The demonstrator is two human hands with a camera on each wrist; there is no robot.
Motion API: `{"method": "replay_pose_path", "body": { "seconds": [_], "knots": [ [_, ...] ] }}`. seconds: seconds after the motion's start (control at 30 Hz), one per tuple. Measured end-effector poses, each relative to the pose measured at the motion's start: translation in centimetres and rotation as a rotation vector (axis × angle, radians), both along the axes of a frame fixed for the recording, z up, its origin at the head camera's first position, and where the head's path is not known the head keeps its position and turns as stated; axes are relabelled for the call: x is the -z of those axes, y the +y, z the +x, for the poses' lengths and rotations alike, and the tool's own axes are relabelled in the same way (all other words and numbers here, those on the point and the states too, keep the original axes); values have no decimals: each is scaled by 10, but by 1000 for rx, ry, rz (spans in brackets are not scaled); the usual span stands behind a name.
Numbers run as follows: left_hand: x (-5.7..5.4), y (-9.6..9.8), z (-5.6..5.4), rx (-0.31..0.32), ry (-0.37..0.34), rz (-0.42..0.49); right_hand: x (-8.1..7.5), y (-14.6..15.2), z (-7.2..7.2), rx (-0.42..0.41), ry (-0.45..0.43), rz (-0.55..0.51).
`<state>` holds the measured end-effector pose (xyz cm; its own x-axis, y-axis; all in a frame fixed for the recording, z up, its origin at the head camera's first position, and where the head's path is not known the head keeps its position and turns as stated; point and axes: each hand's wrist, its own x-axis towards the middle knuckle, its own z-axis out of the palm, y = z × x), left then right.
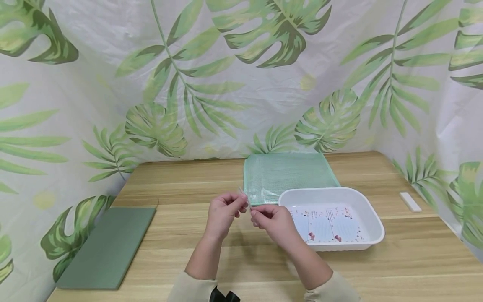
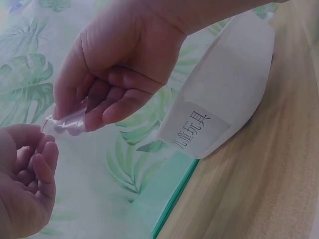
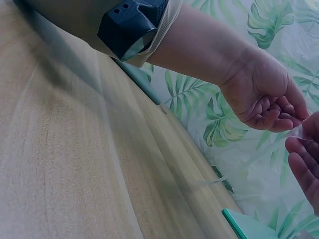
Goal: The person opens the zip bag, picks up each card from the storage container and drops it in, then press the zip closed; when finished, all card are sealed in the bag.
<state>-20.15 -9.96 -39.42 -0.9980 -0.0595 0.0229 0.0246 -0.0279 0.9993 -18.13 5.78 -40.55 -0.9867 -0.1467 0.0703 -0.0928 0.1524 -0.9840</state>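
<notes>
Both hands meet in front of the green mesh pouch (image 1: pixel 290 176), above the table. A small, crinkled piece of clear plastic film (image 2: pixel 72 121) spans the gap between them. My left hand (image 1: pixel 222 212) pinches one end of it between thumb and forefinger. At the other end, my right hand (image 1: pixel 277 222) grips the film with thumb and fingertips. In the left wrist view the right hand (image 2: pixel 124 69) comes down from the top, its other fingers curled. The left hand (image 2: pixel 25 184) shows at that view's lower left edge.
A white plastic tub (image 1: pixel 332 247) with printed cards (image 1: pixel 328 224) inside stands right of the hands; its side bears a label (image 2: pixel 202 130). At left lies a dark green board (image 1: pixel 107 247). A small white bar (image 1: pixel 410 202) lies near the table's right edge.
</notes>
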Motion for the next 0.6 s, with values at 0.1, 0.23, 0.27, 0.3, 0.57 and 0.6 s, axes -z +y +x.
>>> {"method": "replay_pose_path", "body": {
  "seconds": [0.1, 0.23, 0.27, 0.3, 0.57, 0.6],
  "knots": [
    [-2, -1, 2, 24, 5, -13, 0, 1, -1, 36, -1, 17],
    [-3, -3, 1, 67, 4, -32, -1, 3, -2, 42, -46, -13],
    [-2, -4, 1, 78, 0, -33, -2, 4, -2, 29, -62, -29],
    [-2, -5, 0, 91, 1, -42, -3, 5, -2, 9, -77, -45],
    [-3, -13, -1, 193, 27, -104, -8, 13, -3, -115, -165, -149],
    [-3, -13, -1, 201, 32, -112, -8, 14, -4, -121, -171, -159]
  ]
}}
